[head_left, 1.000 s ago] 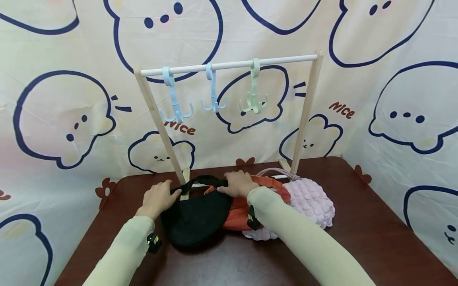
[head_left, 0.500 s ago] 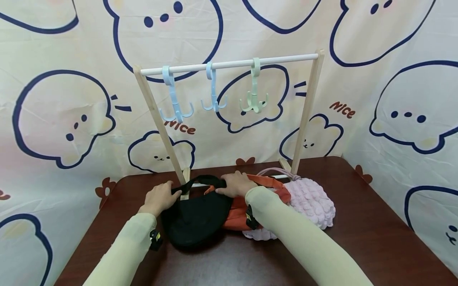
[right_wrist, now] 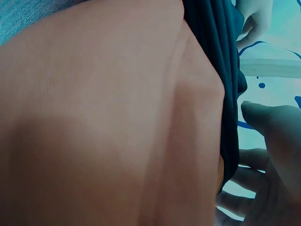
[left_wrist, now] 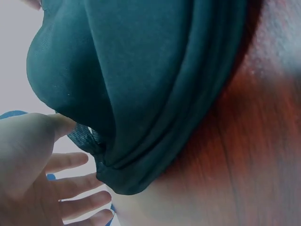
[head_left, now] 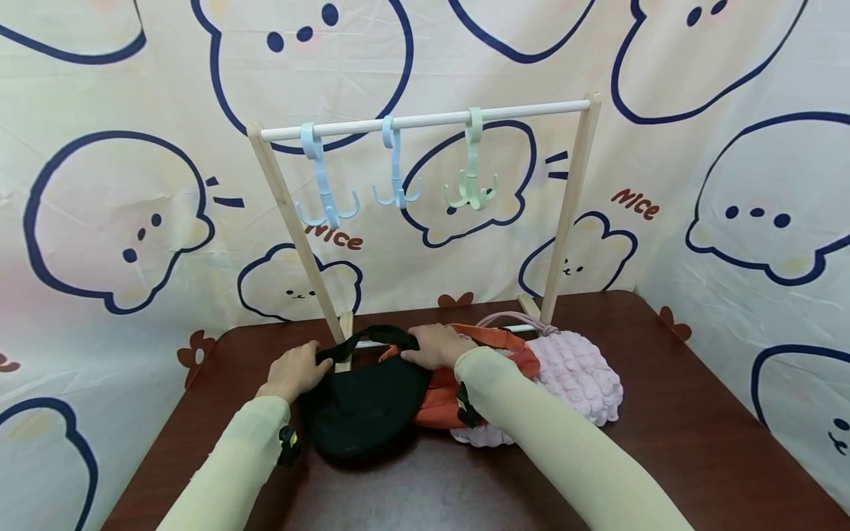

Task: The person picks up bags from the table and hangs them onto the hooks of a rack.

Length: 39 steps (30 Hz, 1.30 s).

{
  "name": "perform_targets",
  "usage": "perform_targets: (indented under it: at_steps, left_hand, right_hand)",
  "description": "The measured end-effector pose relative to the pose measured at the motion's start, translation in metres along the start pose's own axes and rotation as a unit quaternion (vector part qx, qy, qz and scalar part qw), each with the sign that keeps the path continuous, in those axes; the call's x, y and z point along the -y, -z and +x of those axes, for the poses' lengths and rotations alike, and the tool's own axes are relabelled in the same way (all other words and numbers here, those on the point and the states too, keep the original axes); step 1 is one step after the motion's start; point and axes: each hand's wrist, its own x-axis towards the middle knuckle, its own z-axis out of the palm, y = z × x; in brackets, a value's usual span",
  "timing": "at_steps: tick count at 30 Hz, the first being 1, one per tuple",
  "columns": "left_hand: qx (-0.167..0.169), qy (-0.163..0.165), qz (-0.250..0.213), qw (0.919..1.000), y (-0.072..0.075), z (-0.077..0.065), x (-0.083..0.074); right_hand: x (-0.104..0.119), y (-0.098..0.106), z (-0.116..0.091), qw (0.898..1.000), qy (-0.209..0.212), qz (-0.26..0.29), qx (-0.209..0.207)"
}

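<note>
Right hand has crept slightly left and nearer over the last second; black bag hasn't visibly moved. Bag sits left of centre on the table, rounded belly facing near, strap far, long axis roughly left-right. Left hand pinches strap's left end, right hand the right end; tightness unclear. Looks like the gripping step; next move calls for keeping clear of orange bag at right. Rack stands far.

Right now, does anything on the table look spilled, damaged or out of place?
I see no spill or damage. The one untidy spot is where the black bag overlaps the orange bag, which partly covers the pink bag, so they look heaped together.
</note>
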Motion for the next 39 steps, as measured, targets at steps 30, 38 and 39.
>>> perform_targets:
  at_steps: [30,38,39]
  left_hand:
    - [0.002,-0.012,0.012,0.9999,-0.002,0.003,0.008]
    - [-0.003,-0.010,0.011,0.9999,-0.003,0.005,0.010]
    - [-0.003,-0.009,0.010,0.9999,-0.003,0.004,0.010]
  right_hand:
    - [0.000,-0.003,0.003,0.998,0.039,0.006,-0.045]
    - [0.001,-0.002,0.002,0.998,0.037,0.007,-0.056]
    - [0.001,-0.002,0.002,0.998,0.037,0.006,-0.057]
